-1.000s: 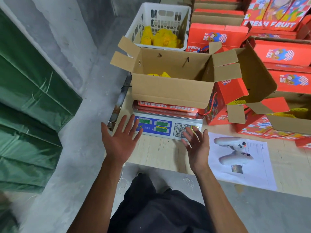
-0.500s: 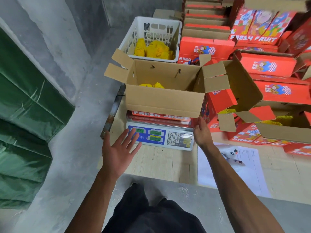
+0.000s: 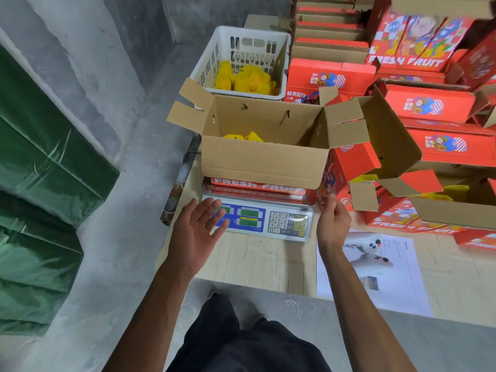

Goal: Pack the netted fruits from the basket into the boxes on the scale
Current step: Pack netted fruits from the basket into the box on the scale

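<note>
On the scale (image 3: 259,220), a steel-topped unit with a blue display panel and grey keypad, an open corrugated box (image 3: 264,157) is seen, its brown flaps spread and its lower sides printed red. Two fruits (image 3: 243,136) in yellow foam net are visible inside, at the box's far left. More netted fruits are heaped in the white slotted plastic basket (image 3: 241,59) just behind the box. To the right, red printed cartons (image 3: 429,106) are stacked, some open. The scale is carried by a pale wood-grain bench (image 3: 255,261), on which a printed sheet (image 3: 375,275) is laid at the right. Grey concrete floor and wall are seen at the left, beside green tarpaulin (image 3: 45,170). The left hand (image 3: 196,232) is held over the scale's left corner, palm up, fingers spread, its grip apart and empty. The right hand (image 3: 332,224) is raised at the box's lower right corner, fingers loosely bent; whether the box is touched cannot be told.
</note>
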### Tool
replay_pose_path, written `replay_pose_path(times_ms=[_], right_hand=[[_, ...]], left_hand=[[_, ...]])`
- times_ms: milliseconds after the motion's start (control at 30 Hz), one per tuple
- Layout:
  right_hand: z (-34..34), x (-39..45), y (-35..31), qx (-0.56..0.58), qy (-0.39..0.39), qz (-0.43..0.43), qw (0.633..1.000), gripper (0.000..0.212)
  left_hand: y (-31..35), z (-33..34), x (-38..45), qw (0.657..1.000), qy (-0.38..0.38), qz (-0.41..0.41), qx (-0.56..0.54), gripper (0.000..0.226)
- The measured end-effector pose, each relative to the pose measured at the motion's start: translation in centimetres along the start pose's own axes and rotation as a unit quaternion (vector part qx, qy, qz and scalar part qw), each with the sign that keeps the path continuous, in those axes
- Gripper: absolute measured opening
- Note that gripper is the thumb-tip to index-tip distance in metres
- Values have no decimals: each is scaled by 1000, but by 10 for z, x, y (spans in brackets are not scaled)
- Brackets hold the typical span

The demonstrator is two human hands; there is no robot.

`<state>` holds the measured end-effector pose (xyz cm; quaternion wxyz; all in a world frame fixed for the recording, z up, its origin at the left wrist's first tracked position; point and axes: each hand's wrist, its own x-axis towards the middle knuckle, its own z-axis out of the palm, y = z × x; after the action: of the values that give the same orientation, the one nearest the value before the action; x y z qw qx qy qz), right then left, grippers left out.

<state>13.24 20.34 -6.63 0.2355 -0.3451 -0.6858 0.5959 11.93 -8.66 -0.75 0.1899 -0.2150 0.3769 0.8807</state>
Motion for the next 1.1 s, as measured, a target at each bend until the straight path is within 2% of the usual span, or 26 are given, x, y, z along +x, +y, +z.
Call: replay_pose_path(times_ms=[133, 267, 333, 400, 467, 533, 633, 733, 833, 900, 967, 1100], right_hand=[[-9, -13, -29, 102, -23, -33, 994, 42], [-11, -2, -82, 135, -42, -87, 986, 46], [-11, 10, -109, 115, -45, -120, 985, 40], [-7, 24, -130, 77, -27, -147, 986, 37], [0, 40, -150, 40, -11, -143, 989, 44], [6, 59, -168, -48, -6, -165, 985, 47], [18, 89, -191, -267, -29, -259, 928, 34], [31, 107, -212, -415, -59, -294, 859, 28], [47, 119, -228, -467, -112, -320, 817, 25], [62, 131, -242, -505, -127, -316, 793, 28], [82, 146, -256, -521, -174, -304, 779, 31], [129, 175, -273, -559, -243, -298, 735, 36]], left_hand=[[20, 29, -8, 996, -73, 44, 15, 35], [40, 69, -9, 983, -169, 65, 13, 52], [50, 92, -6, 979, -191, 65, 23, 59], [63, 114, 2, 982, -183, 54, 15, 63], [76, 134, 15, 985, -163, 49, 14, 64], [88, 151, 30, 987, -145, 54, 36, 62], [105, 169, 55, 987, -128, 71, 71, 59], [122, 180, 81, 983, -143, 73, 94, 58], [141, 189, 113, 976, -161, 73, 128, 54], [156, 198, 135, 971, -164, 64, 160, 55], [170, 211, 157, 964, -163, 56, 205, 55], [192, 246, 201, 929, -162, 22, 331, 55]])
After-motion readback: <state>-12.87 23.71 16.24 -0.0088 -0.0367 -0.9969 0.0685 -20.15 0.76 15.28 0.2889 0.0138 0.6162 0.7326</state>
